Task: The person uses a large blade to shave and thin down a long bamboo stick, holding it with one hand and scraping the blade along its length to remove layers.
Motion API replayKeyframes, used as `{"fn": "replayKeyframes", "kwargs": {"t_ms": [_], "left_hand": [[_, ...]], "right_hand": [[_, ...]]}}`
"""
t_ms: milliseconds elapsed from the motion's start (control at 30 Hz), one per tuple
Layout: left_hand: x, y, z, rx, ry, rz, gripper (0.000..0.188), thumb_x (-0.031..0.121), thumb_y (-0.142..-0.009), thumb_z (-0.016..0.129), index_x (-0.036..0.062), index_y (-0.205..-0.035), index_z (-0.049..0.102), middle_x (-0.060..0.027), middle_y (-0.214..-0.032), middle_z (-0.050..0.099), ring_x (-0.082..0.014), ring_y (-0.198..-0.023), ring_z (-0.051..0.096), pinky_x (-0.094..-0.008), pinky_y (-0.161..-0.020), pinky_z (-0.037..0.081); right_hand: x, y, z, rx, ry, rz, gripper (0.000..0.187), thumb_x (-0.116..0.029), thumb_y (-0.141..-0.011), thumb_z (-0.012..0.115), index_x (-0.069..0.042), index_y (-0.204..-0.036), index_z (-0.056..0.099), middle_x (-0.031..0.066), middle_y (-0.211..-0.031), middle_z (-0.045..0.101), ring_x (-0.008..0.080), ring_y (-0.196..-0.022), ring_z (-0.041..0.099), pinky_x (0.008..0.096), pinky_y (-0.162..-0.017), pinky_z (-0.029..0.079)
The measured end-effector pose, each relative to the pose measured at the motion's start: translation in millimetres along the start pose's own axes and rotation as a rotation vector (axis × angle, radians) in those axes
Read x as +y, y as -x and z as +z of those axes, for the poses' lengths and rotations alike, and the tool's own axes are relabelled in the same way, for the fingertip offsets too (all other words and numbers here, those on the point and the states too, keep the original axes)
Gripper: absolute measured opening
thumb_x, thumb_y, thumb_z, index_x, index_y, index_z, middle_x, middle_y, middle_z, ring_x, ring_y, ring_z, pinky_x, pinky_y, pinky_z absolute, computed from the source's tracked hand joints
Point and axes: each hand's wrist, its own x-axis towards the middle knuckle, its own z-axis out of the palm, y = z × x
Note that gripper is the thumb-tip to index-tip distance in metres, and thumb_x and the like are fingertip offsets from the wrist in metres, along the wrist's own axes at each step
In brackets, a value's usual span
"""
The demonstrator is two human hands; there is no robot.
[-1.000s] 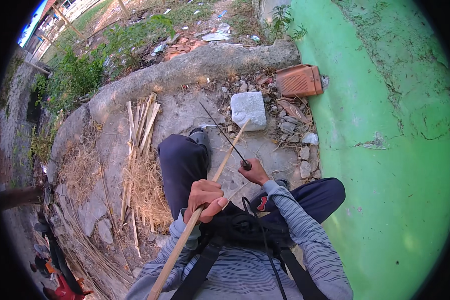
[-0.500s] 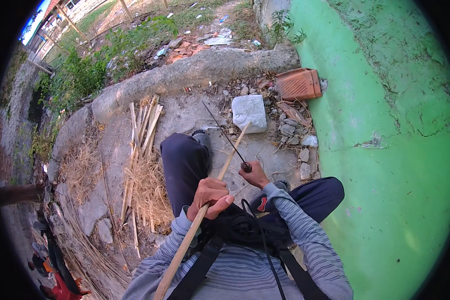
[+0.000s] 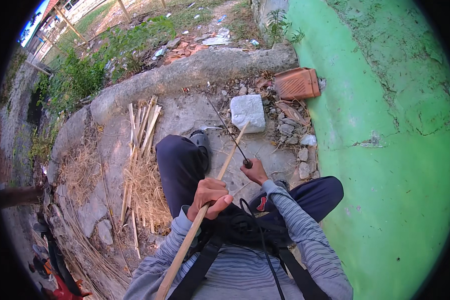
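Observation:
My left hand [image 3: 210, 198] is closed around a long pale strip of wood or bamboo [image 3: 184, 246], which slants from my lap up to a whitish stone block [image 3: 248, 111]. The strip's far tip lies at the block's near edge; I cannot tell if it presses on it. In my right hand [image 3: 256, 173] is the dark handle of a long, thin-bladed knife [image 3: 224, 123]. Its blade points away and to the left, crossing the strip's line in the picture; whether it touches the strip cannot be made out.
Left of my bent leg lie split strips [image 3: 144, 125] and a heap of curly shavings [image 3: 147, 187]. An orange hollow brick [image 3: 298, 83] and rubble [image 3: 288, 129] sit beside the green wall [image 3: 385, 200]. A low concrete kerb [image 3: 185, 75] runs across the far side. Another person [image 3: 60, 270] shows at lower left.
My right hand and the knife have shifted slightly forward. My left knee has moved a little outward. The left hand keeps its hold on the strip.

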Motion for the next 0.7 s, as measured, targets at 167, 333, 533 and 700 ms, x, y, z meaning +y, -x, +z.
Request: {"fn": "replayKeyframes", "kwargs": {"t_ms": [167, 333, 533, 700], "left_hand": [[4.9, 1.4, 1.7, -0.077, -0.019, -0.018, 0.042, 0.007, -0.088, 0.059, 0.0042, -0.054, 0.036, -0.0062, -0.048, 0.030, -0.0245, -0.041, 0.029, -0.0402, -0.046, 0.023], [2.8, 6.0, 2.8, -0.017, -0.006, -0.040, 0.041, 0.006, -0.087, 0.060, 0.0046, -0.054, 0.036, -0.0068, -0.048, 0.031, -0.0250, -0.041, 0.029, -0.0407, -0.046, 0.023], [3.0, 3.3, 1.5, -0.048, 0.037, -0.031, 0.040, 0.006, -0.085, 0.060, 0.0049, -0.054, 0.036, -0.0073, -0.049, 0.031, -0.0253, -0.042, 0.029, -0.0411, -0.046, 0.023], [6.2, 2.1, 8.7, -0.114, -0.030, -0.033, 0.040, 0.008, -0.086, 0.059, 0.0056, -0.054, 0.034, -0.0076, -0.050, 0.031, -0.0263, -0.042, 0.030, -0.0413, -0.047, 0.024]], "right_hand": [[11.2, -7.2, -2.7, 0.011, -0.031, 0.138, 0.029, -0.023, -0.077, 0.072, 0.004, -0.074, 0.062, 0.0171, -0.064, 0.061, 0.0264, -0.059, 0.058, 0.0408, -0.062, 0.047], [-15.3, 7.9, -2.3, -0.066, 0.042, -0.076, 0.028, -0.023, -0.077, 0.071, 0.003, -0.074, 0.063, 0.0184, -0.065, 0.062, 0.0295, -0.059, 0.058, 0.0412, -0.063, 0.048], [26.9, -13.9, 4.5, 0.070, 0.015, 0.157, 0.030, -0.026, -0.076, 0.071, 0.003, -0.073, 0.064, 0.0189, -0.064, 0.064, 0.0339, -0.061, 0.063, 0.0442, -0.063, 0.050], [44.6, -22.5, -0.5, 0.110, 0.046, 0.225, 0.029, -0.027, -0.076, 0.072, 0.001, -0.071, 0.066, 0.0136, -0.062, 0.064, 0.0254, -0.057, 0.061, 0.0400, -0.061, 0.049]]}}
